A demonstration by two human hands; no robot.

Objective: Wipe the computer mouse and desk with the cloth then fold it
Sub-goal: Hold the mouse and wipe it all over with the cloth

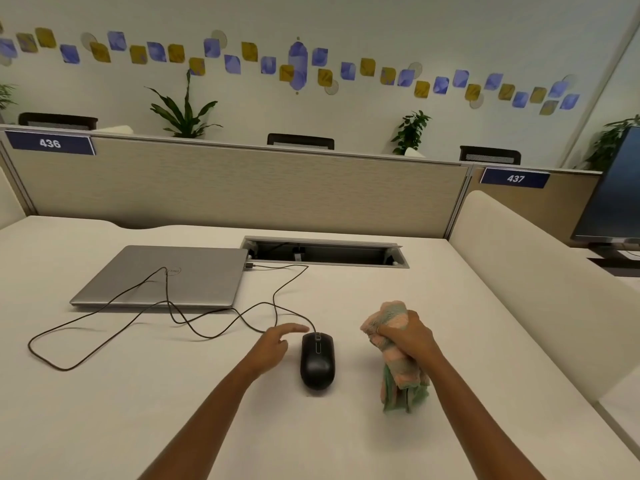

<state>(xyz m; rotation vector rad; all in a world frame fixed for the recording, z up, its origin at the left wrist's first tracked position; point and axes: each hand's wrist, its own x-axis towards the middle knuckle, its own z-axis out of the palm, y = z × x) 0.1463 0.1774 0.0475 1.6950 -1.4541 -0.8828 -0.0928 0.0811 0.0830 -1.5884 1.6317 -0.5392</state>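
Gripping hand: right hand, fingers curled tight and clamped on the cloth, above the desk.
Cloth look: fluffy, peach-pink and pale green stripes, bunched. One wad pokes out beyond the knuckles, a loose tail hangs below the fist.
Left hand: fingers nearly straight, loosely apart, holding nothing. Index reaches farthest.
Mouse: black, wired, flat on desk. Sits just right of the left fingers, between both hands, apart from the cloth.
Cable: leaves the mouse front by the left index fingertip, loops over a closed silver laptop.
Hard to tell: whether the index tip touches cable or mouse, and whether the cloth tail touches the desk.
Hidden: cloth's middle, inside the fist.
Cut off: both forearms at the bottom edge.
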